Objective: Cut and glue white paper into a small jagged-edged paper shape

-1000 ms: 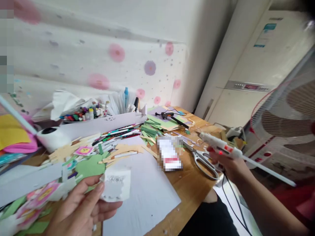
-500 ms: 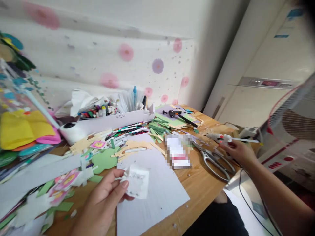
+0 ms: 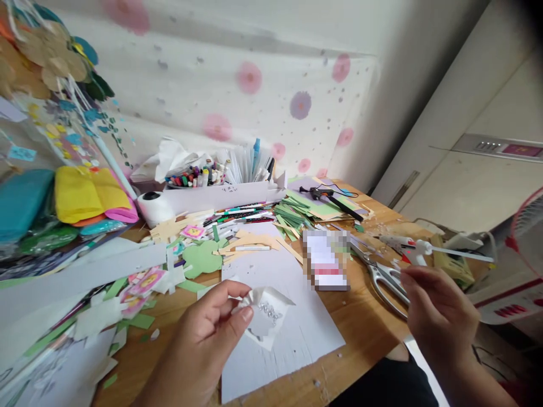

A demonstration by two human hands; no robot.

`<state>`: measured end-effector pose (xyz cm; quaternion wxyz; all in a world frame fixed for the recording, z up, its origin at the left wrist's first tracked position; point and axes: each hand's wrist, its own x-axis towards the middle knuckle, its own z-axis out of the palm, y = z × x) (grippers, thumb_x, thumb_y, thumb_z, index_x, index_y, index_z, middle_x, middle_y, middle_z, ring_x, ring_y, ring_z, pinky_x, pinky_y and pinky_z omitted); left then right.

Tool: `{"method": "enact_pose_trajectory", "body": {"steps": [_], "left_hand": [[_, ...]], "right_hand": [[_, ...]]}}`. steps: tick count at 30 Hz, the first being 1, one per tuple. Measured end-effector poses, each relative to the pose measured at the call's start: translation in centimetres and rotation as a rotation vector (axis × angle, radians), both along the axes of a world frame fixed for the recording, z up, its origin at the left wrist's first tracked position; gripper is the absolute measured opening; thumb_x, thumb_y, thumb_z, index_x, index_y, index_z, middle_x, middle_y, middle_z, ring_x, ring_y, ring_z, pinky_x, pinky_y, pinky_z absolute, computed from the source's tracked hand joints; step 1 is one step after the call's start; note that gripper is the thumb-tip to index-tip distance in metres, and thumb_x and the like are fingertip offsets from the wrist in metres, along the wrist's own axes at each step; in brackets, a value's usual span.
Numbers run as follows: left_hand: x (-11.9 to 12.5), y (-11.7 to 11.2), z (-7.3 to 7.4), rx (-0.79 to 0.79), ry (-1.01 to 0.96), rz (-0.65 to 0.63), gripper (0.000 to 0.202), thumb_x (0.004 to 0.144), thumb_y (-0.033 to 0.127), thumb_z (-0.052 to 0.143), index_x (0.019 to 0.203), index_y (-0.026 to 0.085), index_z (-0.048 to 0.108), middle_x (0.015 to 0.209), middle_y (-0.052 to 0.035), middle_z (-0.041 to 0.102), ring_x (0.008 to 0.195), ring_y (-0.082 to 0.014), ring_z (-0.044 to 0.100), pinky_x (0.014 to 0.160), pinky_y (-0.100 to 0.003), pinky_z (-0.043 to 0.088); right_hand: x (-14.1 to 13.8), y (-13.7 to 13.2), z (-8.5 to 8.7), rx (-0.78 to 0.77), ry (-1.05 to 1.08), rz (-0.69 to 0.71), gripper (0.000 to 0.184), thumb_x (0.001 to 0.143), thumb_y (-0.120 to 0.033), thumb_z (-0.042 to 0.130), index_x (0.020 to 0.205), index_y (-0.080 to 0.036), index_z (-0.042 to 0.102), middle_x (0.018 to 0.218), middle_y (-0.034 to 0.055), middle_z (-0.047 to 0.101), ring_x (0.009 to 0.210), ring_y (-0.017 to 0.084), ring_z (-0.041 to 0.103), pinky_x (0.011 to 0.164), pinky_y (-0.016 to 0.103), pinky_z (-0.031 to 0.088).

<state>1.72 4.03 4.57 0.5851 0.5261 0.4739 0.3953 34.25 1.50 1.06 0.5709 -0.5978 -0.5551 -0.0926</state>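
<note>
My left hand pinches the corner of a small folded white paper between thumb and fingers. A cluster of small silvery beads lies in it. Under it is a large white sheet on the wooden table. My right hand hovers near the table's right edge, fingers curled together; what they hold, if anything, I cannot make out. Just beyond it rests a white glue gun with a glue stick protruding from its back. Metal scissors lie beside my right hand, partly hidden by it.
A pixelated phone-like object lies at mid-table. Behind are green paper strips, several pens and a black glue gun. Paper cutouts cover the left side. A fan stands at the right.
My right hand has let go of the white glue gun, which now rests at the right, and has drawn back nearer. The white paper in my left hand has tilted, showing the beads. The view has turned left.
</note>
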Motion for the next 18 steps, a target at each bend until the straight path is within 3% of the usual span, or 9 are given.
{"method": "enact_pose_trajectory", "body": {"steps": [4,8,13,14,18], "left_hand": [[0.2,0.0,0.1,-0.021,0.003,-0.023,0.020,0.080,0.041,0.063,0.091,0.024,0.060,0.066,0.0032,0.067,0.061,-0.0142,0.056,0.052,-0.022,0.038],[0.3,0.1,0.2,-0.054,-0.061,-0.050,0.020,0.081,0.040,0.061,0.091,0.024,0.059,0.064,0.0038,0.065,0.061,-0.0145,0.056,0.055,-0.023,0.042],[0.2,0.1,0.2,-0.047,-0.040,-0.108,0.019,0.081,0.039,0.062,0.090,0.023,0.060,0.068,0.0031,0.066,0.065,-0.0148,0.058,0.060,-0.024,0.044],[0.2,0.1,0.2,-0.039,-0.036,-0.116,0.018,0.081,0.040,0.062,0.090,0.024,0.059,0.069,0.0031,0.067,0.065,-0.0147,0.058,0.060,-0.024,0.044],[0.0,-0.1,0.0,0.010,0.024,-0.096,0.018,0.082,0.041,0.059,0.091,0.025,0.059,0.064,0.0043,0.063,0.060,-0.0140,0.053,0.055,-0.023,0.040]], "right_hand": [[-0.3,-0.2,-0.5,0.022,-0.058,0.096,0.006,0.079,-0.021,0.064,0.085,-0.022,0.063,0.086,0.0042,0.061,0.079,0.022,0.058,0.073,0.038,0.044],[-0.9,-0.7,-0.2,-0.066,0.119,0.046,0.005,0.083,-0.026,0.062,0.087,-0.023,0.063,0.086,0.0044,0.060,0.079,0.021,0.058,0.074,0.038,0.045],[-3.5,-0.9,1.4,-0.237,-0.067,0.394,0.015,0.083,-0.025,0.061,0.097,-0.023,0.065,0.096,0.0077,0.063,0.093,0.025,0.060,0.078,0.037,0.049],[-3.7,-0.8,1.4,-0.231,-0.069,0.393,0.016,0.082,-0.025,0.062,0.097,-0.023,0.065,0.097,0.0076,0.064,0.093,0.025,0.060,0.079,0.037,0.049],[-2.1,-0.4,0.7,-0.129,0.248,0.078,0.012,0.083,-0.031,0.062,0.093,-0.022,0.063,0.084,0.0039,0.064,0.076,0.019,0.062,0.068,0.032,0.050]]}}
